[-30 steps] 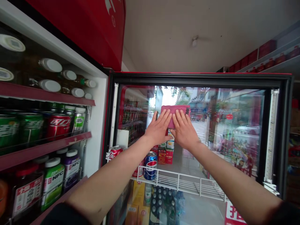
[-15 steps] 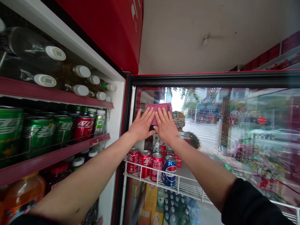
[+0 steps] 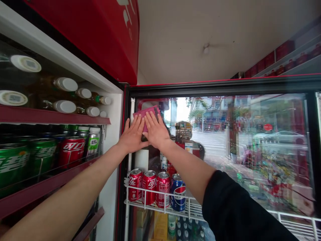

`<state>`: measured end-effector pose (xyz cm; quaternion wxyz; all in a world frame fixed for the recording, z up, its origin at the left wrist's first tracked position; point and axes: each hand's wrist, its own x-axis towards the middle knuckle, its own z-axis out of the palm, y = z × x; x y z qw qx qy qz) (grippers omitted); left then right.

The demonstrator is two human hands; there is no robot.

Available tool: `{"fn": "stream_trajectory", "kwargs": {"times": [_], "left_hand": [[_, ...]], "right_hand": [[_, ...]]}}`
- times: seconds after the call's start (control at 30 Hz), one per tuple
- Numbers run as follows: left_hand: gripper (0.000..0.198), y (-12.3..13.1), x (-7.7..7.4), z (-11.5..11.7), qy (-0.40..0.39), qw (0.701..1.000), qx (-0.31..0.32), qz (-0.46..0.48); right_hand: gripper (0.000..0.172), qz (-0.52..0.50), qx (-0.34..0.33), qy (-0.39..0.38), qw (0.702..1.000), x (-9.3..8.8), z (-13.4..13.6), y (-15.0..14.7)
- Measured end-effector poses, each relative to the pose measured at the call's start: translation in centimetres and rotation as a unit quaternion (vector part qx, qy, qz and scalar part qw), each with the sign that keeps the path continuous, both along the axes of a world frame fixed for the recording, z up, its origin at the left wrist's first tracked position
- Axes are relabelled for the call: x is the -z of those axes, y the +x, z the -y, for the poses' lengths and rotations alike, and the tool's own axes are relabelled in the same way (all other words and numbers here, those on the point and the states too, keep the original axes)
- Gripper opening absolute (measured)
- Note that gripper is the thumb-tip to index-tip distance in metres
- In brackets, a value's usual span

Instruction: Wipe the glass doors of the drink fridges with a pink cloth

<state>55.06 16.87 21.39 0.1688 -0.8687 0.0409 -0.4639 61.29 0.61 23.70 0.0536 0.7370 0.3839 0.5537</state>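
A pink cloth [image 3: 151,109] lies flat against the glass door [image 3: 215,127], near its upper hinge-side corner. My left hand [image 3: 134,135] is laid on the cloth's lower left part, fingers stretched out and thumb apart. Beside it, my right hand [image 3: 156,131] presses on the middle and right of the cloth, its fingers also straight. The hands are side by side, with the right thumb close to the left fingers. Part of the cloth is hidden beneath both hands.
Below my hands, a white wire door rack [image 3: 164,201] carries three red cola cans [image 3: 149,192] and a blue Pepsi can [image 3: 178,197]. To the left, fridge shelves [image 3: 50,114] hold bottles and green cans [image 3: 44,150]. A red fridge header [image 3: 100,36] juts out overhead.
Both hands and the cloth have slid left across the glass toward the hinge-side frame, and the cloth is now more tilted. The camera view has also shifted.
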Motion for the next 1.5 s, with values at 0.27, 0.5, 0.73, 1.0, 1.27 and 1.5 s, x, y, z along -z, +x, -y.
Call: {"fn": "stream_trajectory", "kwargs": {"times": [0.27,0.5,0.73,1.0,1.27,1.5], "left_hand": [[0.126,2.0,-1.9,8.7,-0.005,0.996,0.089,-0.007],[0.108,2.7,-3.0,13.3,0.029,0.992,0.126,-0.005],[0.102,1.1,-4.4,7.0,0.040,0.998,0.053,0.005],[0.104,-0.9,-6.5,-0.6,0.013,0.998,-0.056,-0.008],[0.123,0.7,-5.4,2.9,-0.032,0.999,-0.027,-0.004],[0.132,2.3,-4.6,10.1,-0.035,0.999,0.038,0.005]], "right_hand": [[0.078,0.029,-0.016,0.069,0.997,-0.1,9.5,1.9],[0.073,0.008,0.013,0.143,0.990,0.8,14.1,1.2],[0.075,0.002,-0.012,0.096,0.995,-1.7,8.1,0.9],[0.078,-0.042,-0.017,0.045,0.998,-4.8,-2.0,-0.6],[0.079,0.017,-0.038,0.042,0.998,-4.1,2.3,1.4],[0.077,0.041,-0.051,0.065,0.996,-3.0,10.1,3.0]]}}
